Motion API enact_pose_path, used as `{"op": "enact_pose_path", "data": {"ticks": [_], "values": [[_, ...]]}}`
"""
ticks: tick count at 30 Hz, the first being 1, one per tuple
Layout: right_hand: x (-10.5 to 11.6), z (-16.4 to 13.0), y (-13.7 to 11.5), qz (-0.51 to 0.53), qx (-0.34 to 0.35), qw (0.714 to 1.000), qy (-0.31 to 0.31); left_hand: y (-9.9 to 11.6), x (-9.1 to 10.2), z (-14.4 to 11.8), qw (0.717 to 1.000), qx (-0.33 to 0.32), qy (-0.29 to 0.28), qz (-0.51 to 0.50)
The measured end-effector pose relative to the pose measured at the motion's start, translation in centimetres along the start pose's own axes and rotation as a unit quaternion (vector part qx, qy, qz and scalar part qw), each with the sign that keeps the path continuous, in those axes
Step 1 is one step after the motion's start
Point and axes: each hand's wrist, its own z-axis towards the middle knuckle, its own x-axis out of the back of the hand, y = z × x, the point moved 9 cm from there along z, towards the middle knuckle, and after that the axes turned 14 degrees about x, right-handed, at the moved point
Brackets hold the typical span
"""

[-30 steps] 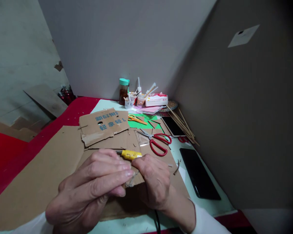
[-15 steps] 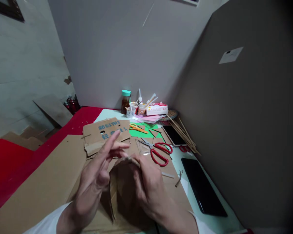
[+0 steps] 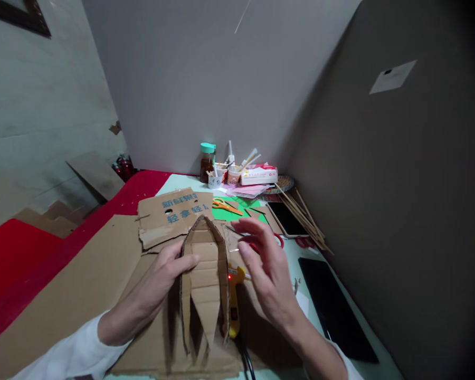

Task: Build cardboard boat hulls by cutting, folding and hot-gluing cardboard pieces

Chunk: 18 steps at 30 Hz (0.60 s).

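Right hand (image 3: 267, 269) off arch (image 3: 204, 274) (now upright)

Two hands are counted, a left hand (image 3: 164, 274) and a right hand (image 3: 265, 266). Two scissors are seen: orange-handled scissors (image 3: 224, 206) and red-handled scissors (image 3: 277, 240). Two flat dark phones (image 3: 287, 218) (image 3: 334, 301) are counted along the worktop's right edge. One yellow glue gun (image 3: 234, 301) and one arched cardboard piece (image 3: 204, 279) are counted.

Resting left hand (image 3: 164, 277) low, fingers pointing right, thumb up; holding right hand (image 3: 263, 266) raised, open, fingers spread and curling leftward.
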Motion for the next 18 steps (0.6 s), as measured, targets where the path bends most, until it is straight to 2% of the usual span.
{"op": "enact_pose_path", "data": {"ticks": [2, 5, 9, 12, 18], "values": [[1.5, 0.0, 0.2, 0.012, 0.012, 0.999, 0.048, 0.3, 0.8, -0.1, 0.999, -0.004, 0.022, -0.047], [2.1, -0.2, 0.9, 0.027, 0.006, 0.997, 0.065, 1.0, 1.9, -0.3, 0.994, -0.032, 0.062, -0.086], [0.8, -0.7, 1.8, 0.020, -0.024, 0.999, 0.008, 1.6, 3.2, -0.2, 0.984, -0.065, 0.100, -0.132], [0.0, -0.9, 1.8, -0.026, -0.014, 0.999, -0.034, 1.8, 3.9, 0.0, 0.978, -0.067, 0.112, -0.164], [-0.6, -1.3, 1.9, -0.028, -0.014, 0.999, -0.043, 2.6, 4.4, -0.4, 0.967, -0.086, 0.124, -0.206]]}}
